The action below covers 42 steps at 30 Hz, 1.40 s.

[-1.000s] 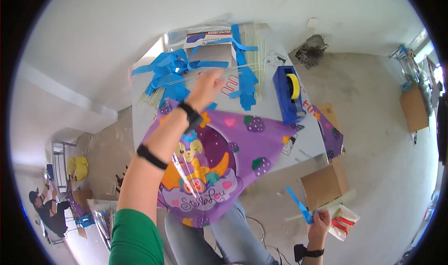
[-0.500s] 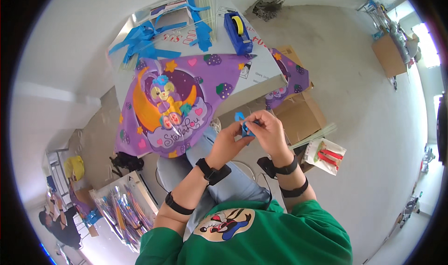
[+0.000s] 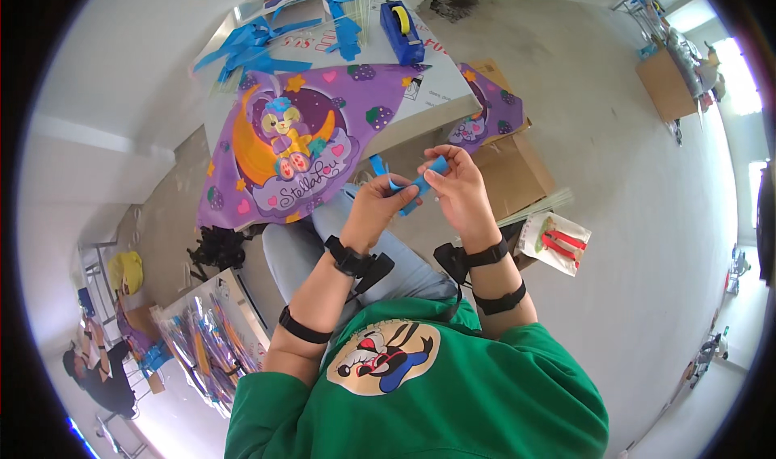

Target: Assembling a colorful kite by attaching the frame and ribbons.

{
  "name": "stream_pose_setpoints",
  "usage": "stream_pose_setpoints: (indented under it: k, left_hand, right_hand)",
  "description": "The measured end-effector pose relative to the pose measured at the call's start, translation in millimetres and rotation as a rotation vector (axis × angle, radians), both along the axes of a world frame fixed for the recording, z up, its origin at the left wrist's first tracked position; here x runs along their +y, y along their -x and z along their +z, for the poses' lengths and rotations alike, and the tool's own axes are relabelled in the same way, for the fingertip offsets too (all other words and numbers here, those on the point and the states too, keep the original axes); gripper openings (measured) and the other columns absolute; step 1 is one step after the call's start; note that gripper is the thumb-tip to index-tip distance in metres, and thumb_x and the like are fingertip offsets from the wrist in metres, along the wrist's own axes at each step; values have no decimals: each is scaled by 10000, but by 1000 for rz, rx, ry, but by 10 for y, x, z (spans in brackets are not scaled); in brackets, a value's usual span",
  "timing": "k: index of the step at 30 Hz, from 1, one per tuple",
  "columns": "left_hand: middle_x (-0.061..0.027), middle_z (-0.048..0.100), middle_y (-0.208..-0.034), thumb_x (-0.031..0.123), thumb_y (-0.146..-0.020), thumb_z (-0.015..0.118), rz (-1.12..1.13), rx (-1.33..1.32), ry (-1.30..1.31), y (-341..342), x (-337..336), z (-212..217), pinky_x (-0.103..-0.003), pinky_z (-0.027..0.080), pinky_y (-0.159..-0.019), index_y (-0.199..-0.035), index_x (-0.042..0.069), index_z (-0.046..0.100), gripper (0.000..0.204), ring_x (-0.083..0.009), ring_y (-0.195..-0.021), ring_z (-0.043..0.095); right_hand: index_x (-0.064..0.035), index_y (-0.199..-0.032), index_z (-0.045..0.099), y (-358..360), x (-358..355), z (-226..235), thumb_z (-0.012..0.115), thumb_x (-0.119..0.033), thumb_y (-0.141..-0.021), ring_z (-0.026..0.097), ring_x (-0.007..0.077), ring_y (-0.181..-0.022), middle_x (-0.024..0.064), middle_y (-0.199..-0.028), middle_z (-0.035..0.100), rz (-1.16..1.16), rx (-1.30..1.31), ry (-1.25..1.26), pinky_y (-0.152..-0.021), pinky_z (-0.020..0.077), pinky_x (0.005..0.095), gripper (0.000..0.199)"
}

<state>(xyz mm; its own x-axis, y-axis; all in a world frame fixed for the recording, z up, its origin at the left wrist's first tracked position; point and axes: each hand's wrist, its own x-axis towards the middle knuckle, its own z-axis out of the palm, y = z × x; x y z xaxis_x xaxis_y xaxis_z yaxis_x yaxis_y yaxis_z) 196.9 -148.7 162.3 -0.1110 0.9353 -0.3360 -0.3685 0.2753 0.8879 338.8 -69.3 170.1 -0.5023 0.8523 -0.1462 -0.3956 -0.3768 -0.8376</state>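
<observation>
the left hand (image 3: 373, 210) is closed on a blue strip (image 3: 421, 186), its thumb and fingers pinching the band, and the right hand (image 3: 461, 186) has thumb and fingertips closed on the same strip farther right; the two hands are near each other but apart, with a short stretch of the band between them. the strip is in the air above the legs (image 3: 388, 253), just off the near edge of the table (image 3: 432, 107). its long axis between the hands slants from the left grip up and away to the right one, while a loose bit on the left points up and away toward the table and another bit shows below the left fingertips; how the band folds inside the grips is too small to tell. on the table lies a purple sheet (image 3: 263, 180), one sharp corner pointing right and away toward a tape dispenser (image 3: 402, 35), another pointing left and toward the body; its printed figure has its head to the far side and feet to the near side. the dispenser stands with its long axis running nearly straight away from the body. a heap of blue strips (image 3: 250, 48) lies at the far left of the table. right of the table are a carton (image 3: 513, 168) and a white bag (image 3: 554, 245) with red bands.
</observation>
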Motion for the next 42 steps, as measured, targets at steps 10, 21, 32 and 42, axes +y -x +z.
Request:
stream_pose_setpoints:
  k: [10, 21, 32, 42]
  left_hand:
    - [-25, 648, -789, 141, -850, 646, 158, 108, -57, -243, -200, -150, -198, 424, -636, -904, 33, 642, 121, -78, -716, 583]
    - [-35, 637, -810, 314, -903, 556, 261, 567, 22, 894, 91, -591, -226, 455, -682, -885, 11, 655, 319, -89, -726, 563]
    - [-194, 325, -1409, 392, -851, 530, -318, 1544, 128, 1566, 599, -1870, -484, 258, -1054, -812, 20, 679, 402, -439, -1285, 268]
    - [-179, 183, -1473, 336, -864, 526, -387, 1437, 323, 1683, 335, -2059, -510, 236, -1058, -892, 38, 669, 331, -491, -1292, 206]
  right_hand:
    - [-29, -965, 562, -86, -349, -154, 578, -79, -877, 590, 155, -920, 99, -953, 629, 4, 188, 218, -787, 456, 270, 102]
    - [-32, -926, 573, -573, -58, -149, 539, -49, -890, 615, 217, -860, 67, -873, 619, -219, 297, 158, -805, 470, 339, 52]
    - [-25, -923, 574, -1487, 37, -103, 530, -58, -903, 573, 152, -696, 33, -785, 595, -423, 91, 47, -648, 452, 282, 59]
    - [-23, -924, 576, -1427, 598, -457, 582, -62, -876, 538, 76, -646, 3, -780, 579, -453, -209, 65, -551, 440, 225, 62]
